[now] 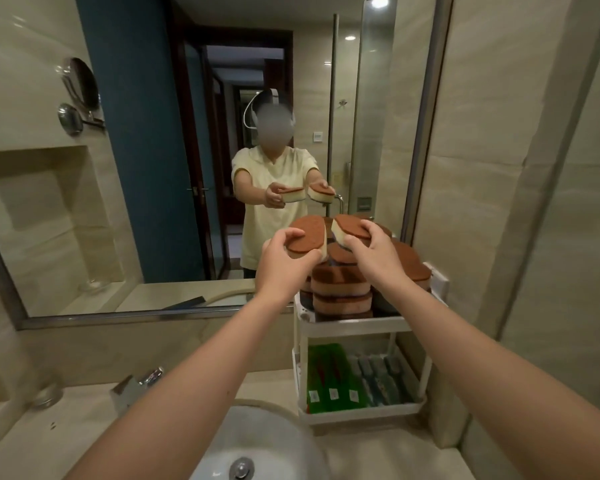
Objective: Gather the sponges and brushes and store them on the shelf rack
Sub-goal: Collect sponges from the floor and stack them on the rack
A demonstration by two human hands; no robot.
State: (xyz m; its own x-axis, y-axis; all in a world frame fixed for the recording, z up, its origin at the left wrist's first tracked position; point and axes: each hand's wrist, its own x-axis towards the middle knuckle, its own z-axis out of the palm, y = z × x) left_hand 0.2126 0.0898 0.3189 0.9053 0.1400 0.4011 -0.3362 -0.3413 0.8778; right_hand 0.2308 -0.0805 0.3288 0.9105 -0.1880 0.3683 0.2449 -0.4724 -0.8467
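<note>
Head view has both arms reaching toward 12 o'clock, each holding one sponge above the white shelf rack (355, 323), which stands on the tabletop (49, 438) at about 1 o'clock from the sink basin (257, 445). The left grip (284, 252) is clenched round the left sponge (307, 230), fingers over the brown scouring face and thumb under the near edge. The right grip (373, 249) pinches the right sponge (349, 225) at its 3 o'clock end, so the pale foam side tips toward the other sponge, and the two are close but apart. Below them the stacked sponges (340, 289) already crowd the top tier. These pieces look light and soft, with a rough top that should not slip. I judge a hold across the long sides best, gentle enough not to squash the foam, and the tall pile may topple if anything is pressed onto it. The back of the top tier is hidden by the hands and the pile, so free room there cannot be judged. On the lower tier, green packets (329, 379) lie at 9 o'clock beside grey-blue items (385, 379) too blurred to name as brushes or pads. The mirror (136, 202) repeats the reach, and the undersides of both hands are out of sight.
</note>
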